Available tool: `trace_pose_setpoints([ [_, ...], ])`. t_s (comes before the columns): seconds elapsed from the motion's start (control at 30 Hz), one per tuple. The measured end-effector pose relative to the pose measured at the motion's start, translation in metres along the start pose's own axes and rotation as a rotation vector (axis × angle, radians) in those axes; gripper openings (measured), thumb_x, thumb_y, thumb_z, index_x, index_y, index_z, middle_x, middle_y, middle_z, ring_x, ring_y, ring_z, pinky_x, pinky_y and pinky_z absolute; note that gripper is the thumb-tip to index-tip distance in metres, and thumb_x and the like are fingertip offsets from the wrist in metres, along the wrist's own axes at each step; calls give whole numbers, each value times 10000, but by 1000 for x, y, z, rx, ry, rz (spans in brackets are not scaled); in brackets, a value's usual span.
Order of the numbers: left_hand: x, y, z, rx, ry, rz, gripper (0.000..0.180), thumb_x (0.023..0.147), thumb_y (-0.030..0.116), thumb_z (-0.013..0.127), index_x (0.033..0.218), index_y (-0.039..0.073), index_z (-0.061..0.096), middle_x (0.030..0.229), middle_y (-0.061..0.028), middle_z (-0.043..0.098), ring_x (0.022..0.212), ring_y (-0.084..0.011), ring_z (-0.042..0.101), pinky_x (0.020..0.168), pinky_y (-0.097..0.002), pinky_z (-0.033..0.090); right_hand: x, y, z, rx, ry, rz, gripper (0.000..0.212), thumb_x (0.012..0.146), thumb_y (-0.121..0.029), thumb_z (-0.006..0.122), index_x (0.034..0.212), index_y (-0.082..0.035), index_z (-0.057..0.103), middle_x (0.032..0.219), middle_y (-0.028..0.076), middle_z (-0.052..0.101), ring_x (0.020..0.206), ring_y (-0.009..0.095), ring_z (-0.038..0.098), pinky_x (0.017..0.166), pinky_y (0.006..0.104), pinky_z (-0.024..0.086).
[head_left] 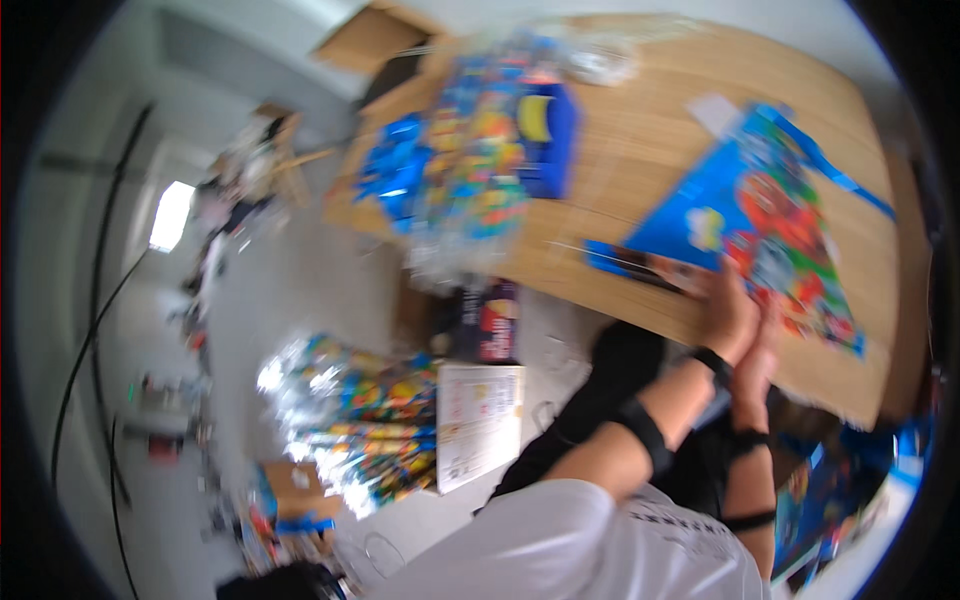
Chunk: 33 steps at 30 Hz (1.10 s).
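My left hand (731, 312) and my right hand (757, 352) are close together at the table's near right side, along the near edge of a triangular pennant (775, 215). The pennant is blue with a colourful cartoon print, and a blue ribbon (845, 180) runs from its far corner. Both hands seem closed on its near edge, though motion blur smears the fingers. Beside my left hand lies a narrow dark strip with a blue end (610, 258), partly hidden under the pennant. Black bands circle both forearms.
On the wooden table (650, 130) lie clear-wrapped colourful packs (475, 150), blue foil pieces (397, 170), a blue box (550, 140) and a clear tape roll (603, 62). Below left are shiny packs (360, 420) beside a white carton flap (480, 425). An open cardboard box (375, 35) stands at the back.
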<state>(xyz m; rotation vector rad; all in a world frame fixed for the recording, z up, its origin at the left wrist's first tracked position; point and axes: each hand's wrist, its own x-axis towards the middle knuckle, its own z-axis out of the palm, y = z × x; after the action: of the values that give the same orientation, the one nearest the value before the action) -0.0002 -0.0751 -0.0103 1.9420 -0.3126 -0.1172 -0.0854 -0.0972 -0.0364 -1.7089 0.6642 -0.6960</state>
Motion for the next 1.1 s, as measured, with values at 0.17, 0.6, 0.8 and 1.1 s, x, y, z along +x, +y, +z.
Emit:
trace_pose_setpoints([
  [0.17,-4,18,13,179,-144,-91,529,809,16,549,1302,-54,368,1173,-293,539,1055,-436,550,885,-473,471,11,60,-32,-484,46,-352,515,988,-157,417,1463,0,295,1485,182,361,1394,294,315,1150,376,227],
  [0.6,25,27,-15,303,-164,-115,397,866,75,488,1260,31,498,1027,-199,631,954,-389,606,795,-480,492,32,56,-37,-630,-58,-535,410,993,-133,453,1385,-21,422,1422,207,427,1350,370,363,1095,437,324],
  [0.8,13,32,-23,248,-264,-113,328,871,179,579,1197,155,597,1056,-157,661,993,-324,634,846,-437,487,38,44,-44,-725,-128,-705,303,967,-131,487,1243,-11,517,1314,185,514,1225,344,481,1025,424,400],
  [1.1,84,-1,-69,269,-260,-112,435,872,80,477,1284,-56,439,1290,-263,496,1220,-422,456,1064,-499,317,50,19,-73,-987,-290,-781,294,869,-84,542,1136,31,583,1207,200,600,1076,386,579,918,465,483],
])
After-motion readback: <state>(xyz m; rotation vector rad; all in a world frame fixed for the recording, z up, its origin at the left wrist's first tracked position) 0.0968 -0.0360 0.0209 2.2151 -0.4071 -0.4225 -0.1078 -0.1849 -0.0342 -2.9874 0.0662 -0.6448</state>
